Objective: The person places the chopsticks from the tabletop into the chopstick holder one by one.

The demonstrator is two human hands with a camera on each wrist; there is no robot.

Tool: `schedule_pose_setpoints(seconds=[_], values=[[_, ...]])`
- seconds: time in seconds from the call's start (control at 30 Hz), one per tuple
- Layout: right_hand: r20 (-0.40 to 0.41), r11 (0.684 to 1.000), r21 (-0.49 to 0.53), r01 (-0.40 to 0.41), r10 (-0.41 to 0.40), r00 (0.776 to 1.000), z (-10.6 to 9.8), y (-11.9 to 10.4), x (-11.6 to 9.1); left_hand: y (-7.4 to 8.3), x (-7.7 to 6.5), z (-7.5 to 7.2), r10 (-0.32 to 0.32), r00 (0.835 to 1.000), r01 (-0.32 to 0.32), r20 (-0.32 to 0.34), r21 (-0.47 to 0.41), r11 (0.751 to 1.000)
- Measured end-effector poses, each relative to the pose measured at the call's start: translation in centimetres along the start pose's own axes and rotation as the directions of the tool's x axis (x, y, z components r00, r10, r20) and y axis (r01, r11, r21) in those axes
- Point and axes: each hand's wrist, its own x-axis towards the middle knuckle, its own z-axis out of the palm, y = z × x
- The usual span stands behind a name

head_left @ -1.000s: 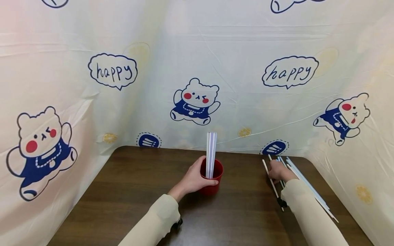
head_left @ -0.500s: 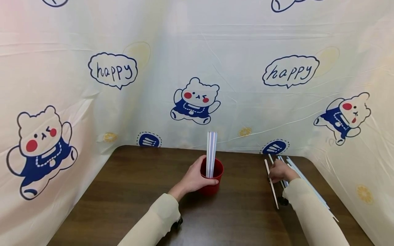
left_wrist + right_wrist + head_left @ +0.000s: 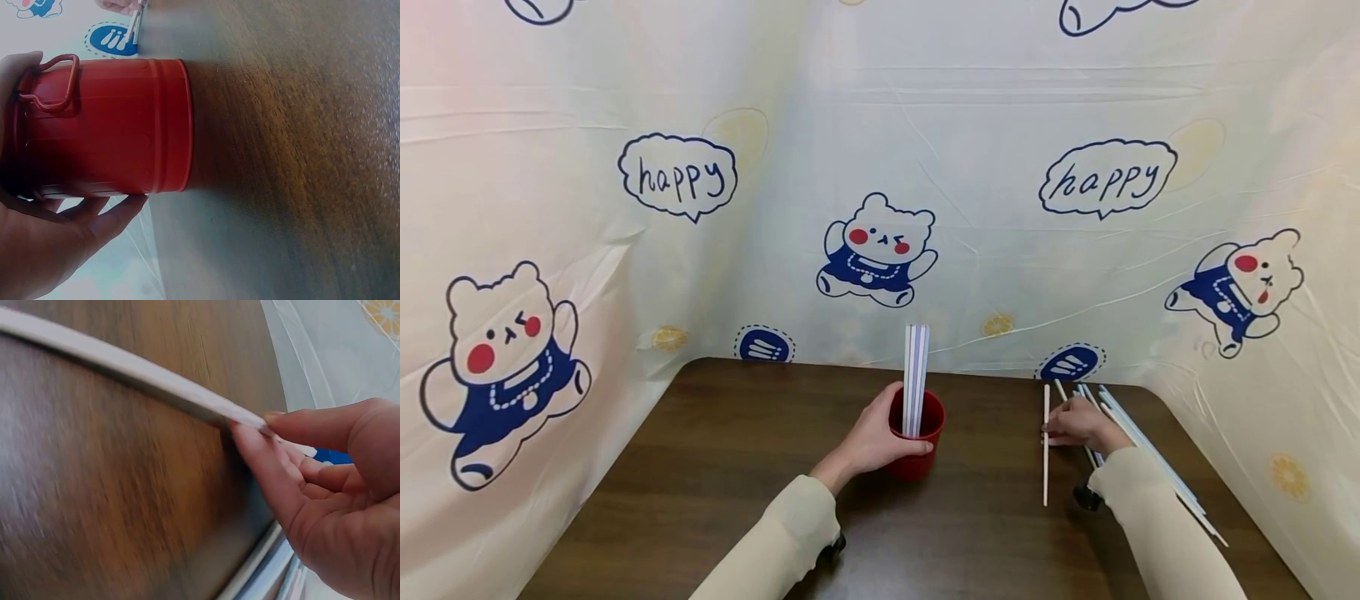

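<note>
My left hand [image 3: 880, 429] grips a small red bucket [image 3: 119, 125] by its side, thumb at the front of the rim. A wire handle shows on the bucket's wall in the left wrist view. Several pale striped straws [image 3: 914, 375] stand upright in it, leaning on the near side. At the table's right, my right hand [image 3: 1078, 422] pinches a thin whitish straw [image 3: 144, 375] between thumb and forefinger. In the head view this straw points away from me, left of the other straws. Its far end passes beyond the fingertips.
Several white and light blue straws [image 3: 1150, 454] lie along the right side of the brown table [image 3: 737, 467], partly under my right hand and sleeve. A printed curtain [image 3: 865, 108] rises behind the table and at both sides.
My right hand has drawn one whitish straw leftward from the others, and the straw has turned to lie straighter away from me. The left hand stays on the bucket.
</note>
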Motion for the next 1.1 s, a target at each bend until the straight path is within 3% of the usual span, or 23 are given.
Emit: schedule_pose_setpoints(seconds=[0.27,0.57,0.83,1.1], values=[[0.017,0.989,0.147,0.034,-0.037,0.999,1.3,0.0,0.8,0.2,0.0,-0.1,0.004,1.0,-0.004,-0.001,-0.013,1.0],[-0.124,0.96,0.256,0.112,-0.083,0.989,2.8,-1.3,1.2,0.3,0.0,0.0,0.009,1.0,-0.009,-0.005,-0.015,1.0],[-0.198,0.923,0.316,0.217,-0.16,0.967,3.6,-3.1,1.6,0.3,-0.1,0.0,0.013,1.0,-0.013,-0.005,-0.017,1.0],[-0.315,0.859,0.381,0.343,-0.228,0.921,4.0,-6.0,1.4,0.4,-0.1,0.0,0.018,1.0,-0.018,-0.008,-0.018,1.0]])
